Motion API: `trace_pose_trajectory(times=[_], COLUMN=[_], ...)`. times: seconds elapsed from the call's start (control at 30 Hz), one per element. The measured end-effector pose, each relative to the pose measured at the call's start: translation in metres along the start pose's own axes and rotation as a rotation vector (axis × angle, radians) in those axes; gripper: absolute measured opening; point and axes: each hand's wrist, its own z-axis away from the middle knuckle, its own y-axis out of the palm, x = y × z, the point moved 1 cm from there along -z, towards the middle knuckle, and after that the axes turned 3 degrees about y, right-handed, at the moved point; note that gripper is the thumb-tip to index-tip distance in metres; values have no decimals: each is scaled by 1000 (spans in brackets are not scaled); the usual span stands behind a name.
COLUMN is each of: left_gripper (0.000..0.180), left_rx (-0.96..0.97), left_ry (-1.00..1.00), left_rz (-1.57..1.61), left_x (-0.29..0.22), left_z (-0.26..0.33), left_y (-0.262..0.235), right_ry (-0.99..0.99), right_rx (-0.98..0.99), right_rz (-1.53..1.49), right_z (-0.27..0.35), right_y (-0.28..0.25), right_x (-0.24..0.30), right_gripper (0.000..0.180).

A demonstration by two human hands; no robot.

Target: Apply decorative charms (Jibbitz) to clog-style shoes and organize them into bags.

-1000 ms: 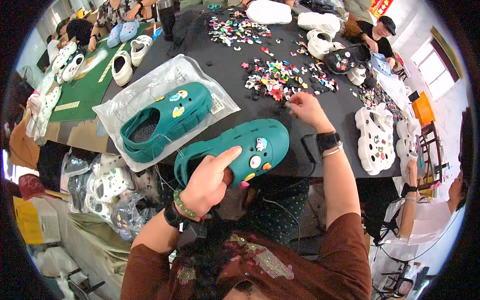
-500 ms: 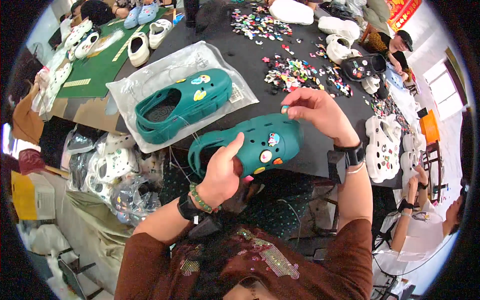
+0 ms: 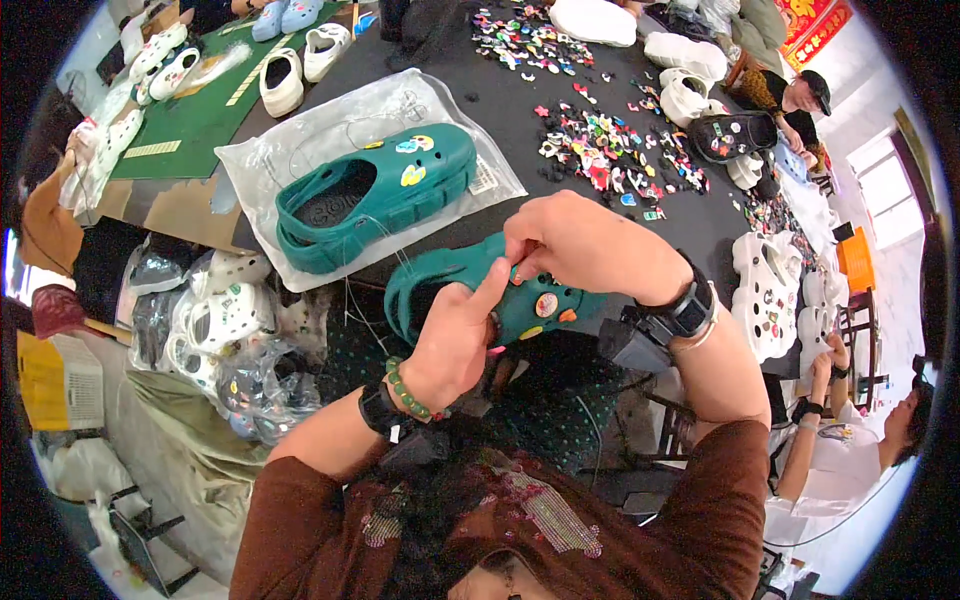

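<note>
My left hand (image 3: 450, 335) grips a dark green clog (image 3: 515, 315) by its foot opening, with the thumb up on the upper. A few colourful charms sit in the holes toward its toe. My right hand (image 3: 585, 245) is closed in a pinch over the top of this clog, beside the left thumb. A small shoe charm is between its fingertips, mostly hidden by the fingers. Just beyond lies the matching green clog (image 3: 400, 195), with charms on its upper, on a clear plastic bag (image 3: 250, 165). A thin clear thread runs between the two clogs.
Loose charms (image 3: 600, 150) lie heaped on the dark table (image 3: 480, 100). White clogs (image 3: 765, 300) and a black clog (image 3: 735, 135) stand at the right. Bagged clogs (image 3: 235, 320) are piled at lower left. Other people work around the table, one with hands (image 3: 830, 355) on a white clog.
My right hand has moved left and down with the charm, from beyond the clog's toe onto its upper. The left hand still holds the clog.
</note>
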Motion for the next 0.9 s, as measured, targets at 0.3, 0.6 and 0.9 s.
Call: trace_pose_trajectory(times=[0.3, 0.6, 0.9], left_gripper=[29, 21, 20], left_rx=[-154, -132, -79], left_ry=[109, 128, 79], left_rz=[-20, -53, -89], left_x=[23, 22, 33], left_z=[0, 6, 8], left_y=[-10, -9, -10], right_ry=[-84, 168, 253], right_rx=[184, 390, 364], right_rz=[260, 307, 206], right_z=[-22, -34, -16], right_y=[-4, 0, 17], right_x=[9, 24, 10], right_gripper=[19, 33, 65])
